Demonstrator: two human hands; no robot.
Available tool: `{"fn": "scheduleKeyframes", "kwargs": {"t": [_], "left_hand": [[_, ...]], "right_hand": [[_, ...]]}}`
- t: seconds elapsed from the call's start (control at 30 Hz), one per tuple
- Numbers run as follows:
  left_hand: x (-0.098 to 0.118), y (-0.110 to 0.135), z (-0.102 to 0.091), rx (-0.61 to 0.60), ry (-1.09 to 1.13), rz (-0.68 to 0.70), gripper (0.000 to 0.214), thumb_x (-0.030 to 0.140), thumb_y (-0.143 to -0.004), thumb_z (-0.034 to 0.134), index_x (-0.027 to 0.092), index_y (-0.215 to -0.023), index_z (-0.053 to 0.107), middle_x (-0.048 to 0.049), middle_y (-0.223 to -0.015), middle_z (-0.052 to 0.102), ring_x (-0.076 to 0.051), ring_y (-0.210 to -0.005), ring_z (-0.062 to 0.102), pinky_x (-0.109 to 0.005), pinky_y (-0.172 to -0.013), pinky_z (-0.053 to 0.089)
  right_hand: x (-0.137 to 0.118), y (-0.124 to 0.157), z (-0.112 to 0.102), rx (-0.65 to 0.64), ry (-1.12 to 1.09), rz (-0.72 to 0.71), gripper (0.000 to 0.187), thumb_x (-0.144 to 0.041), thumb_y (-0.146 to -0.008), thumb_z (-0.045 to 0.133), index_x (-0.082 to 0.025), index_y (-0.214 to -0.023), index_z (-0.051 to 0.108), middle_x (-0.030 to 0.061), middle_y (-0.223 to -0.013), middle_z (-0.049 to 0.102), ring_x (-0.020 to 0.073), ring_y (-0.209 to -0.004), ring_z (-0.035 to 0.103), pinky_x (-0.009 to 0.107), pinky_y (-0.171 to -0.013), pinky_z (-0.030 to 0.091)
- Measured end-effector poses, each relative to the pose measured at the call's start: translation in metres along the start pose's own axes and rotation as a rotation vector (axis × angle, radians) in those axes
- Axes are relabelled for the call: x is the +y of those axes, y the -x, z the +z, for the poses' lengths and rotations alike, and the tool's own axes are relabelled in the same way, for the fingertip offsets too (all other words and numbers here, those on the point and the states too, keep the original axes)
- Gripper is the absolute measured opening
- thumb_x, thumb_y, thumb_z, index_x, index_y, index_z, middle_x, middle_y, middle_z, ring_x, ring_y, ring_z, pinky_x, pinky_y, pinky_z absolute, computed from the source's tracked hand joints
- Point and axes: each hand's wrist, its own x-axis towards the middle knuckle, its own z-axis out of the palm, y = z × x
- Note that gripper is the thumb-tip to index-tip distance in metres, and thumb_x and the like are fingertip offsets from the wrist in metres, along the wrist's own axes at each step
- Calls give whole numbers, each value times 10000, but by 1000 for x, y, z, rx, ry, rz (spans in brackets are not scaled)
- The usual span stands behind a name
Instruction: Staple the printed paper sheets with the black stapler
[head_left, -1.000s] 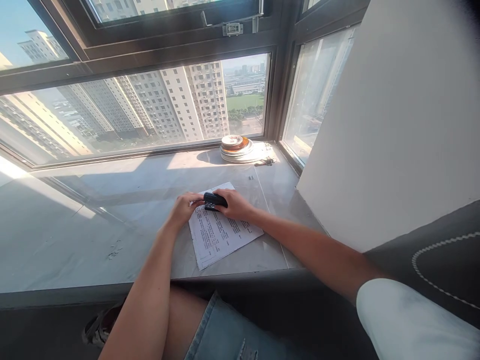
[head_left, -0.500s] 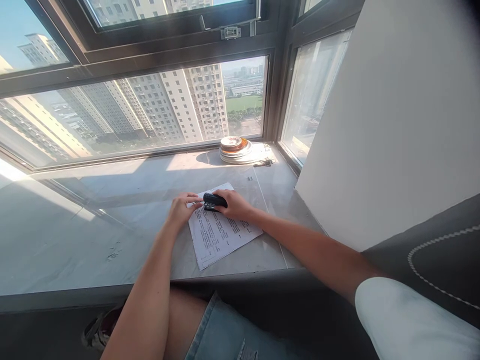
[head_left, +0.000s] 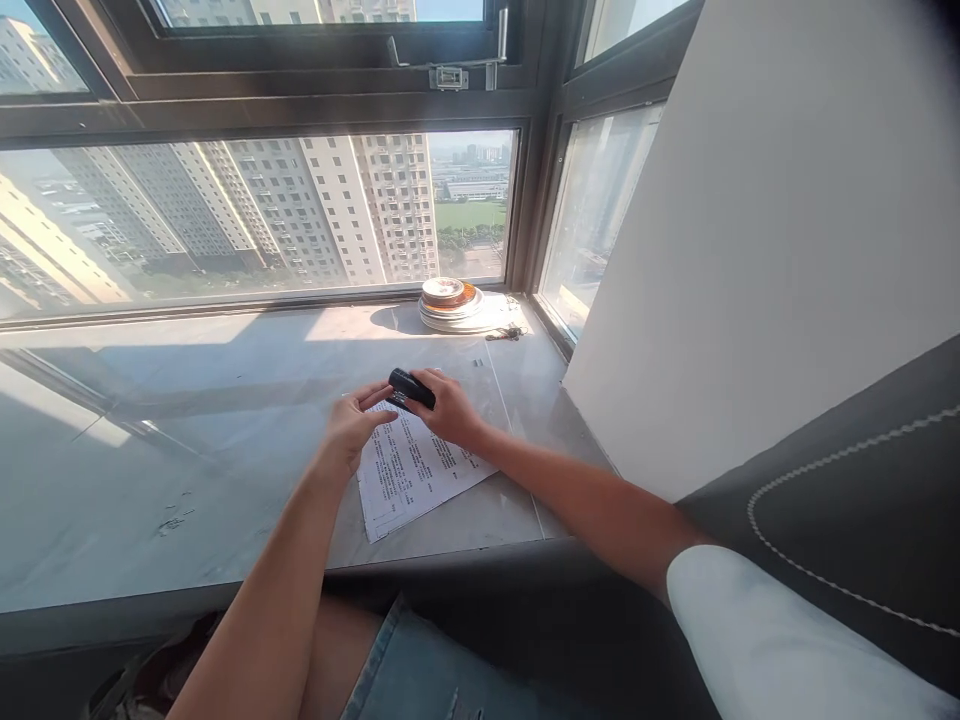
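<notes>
My right hand (head_left: pixel 452 408) is closed around a black stapler (head_left: pixel 411 388), gripping it from the right with its nose pointing left. My left hand (head_left: pixel 354 425) is at the stapler's nose, fingers stretched toward it and thumb apart below. Its fingertips seem to touch the nose; whether anything small lies between them is too fine to tell. Below both hands lies printed paper (head_left: pixel 409 475) on the pale marble-look sill (head_left: pixel 247 440), its upper part covered by the hands and stapler.
A stack of plates (head_left: pixel 452 312) stands at the back near the window corner, with a small dark cord-like item (head_left: pixel 508 334) beside it. Small bits, perhaps staples (head_left: pixel 478 362), lie beyond the paper. Dark scraps (head_left: pixel 172 524) are at left. A white wall (head_left: pixel 720 270) rises at right.
The stapler now sits tilted, seemingly raised a little from the paper. My left thumb has moved away from its nose, and the fingers have spread. The head view has shifted slightly.
</notes>
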Motion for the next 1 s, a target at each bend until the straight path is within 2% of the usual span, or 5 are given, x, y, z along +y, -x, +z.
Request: {"fn": "scheduleKeyframes", "kwargs": {"t": [0.13,0.37,0.67,0.87,1.0], "left_hand": [[2,0,0,3,-167,19,595,240,-614,813,198,-1204,750,-107,-1157,781,-350,-1198,675,-452,-999,535],[2,-6,-11,357,-515,260,407,112,-761,588,233,-1134,696,-75,-1196,732,-277,-1142,679,-421,-1022,507],[2,-4,-20,460,-521,263,312,43,-793,462,209,-959,668,-116,-1127,563,-242,-967,643,-406,-953,508],[4,-4,-14,503,-432,347,334,4,-776,435,202,-911,668,-117,-1051,541,-278,-1025,582,-428,-996,460],[6,11,-2,549,-382,412,354,-41,-758,401,205,-849,638,-115,-1054,548,-270,-1018,563,-424,-976,457]], "right_hand": [[0,1,4,-46,12,51,333,-295,-910,713,-198,-1223,652,69,-1122,712,236,-1063,633,341,-942,470],[-5,12,11,-194,86,103,383,-265,-901,706,-224,-1270,612,66,-1205,684,239,-1110,620,365,-984,479],[-10,90,-61,-65,209,245,413,-430,-999,554,-250,-1370,568,102,-1254,633,269,-1144,609,435,-1024,497],[28,48,-104,267,124,442,627,-563,-1052,204,-185,-1270,654,145,-1296,659,278,-1165,643,457,-997,534],[57,20,-95,-21,348,351,589,-575,-978,442,-146,-1320,658,193,-1506,536,323,-1423,485,492,-1200,367]]}}
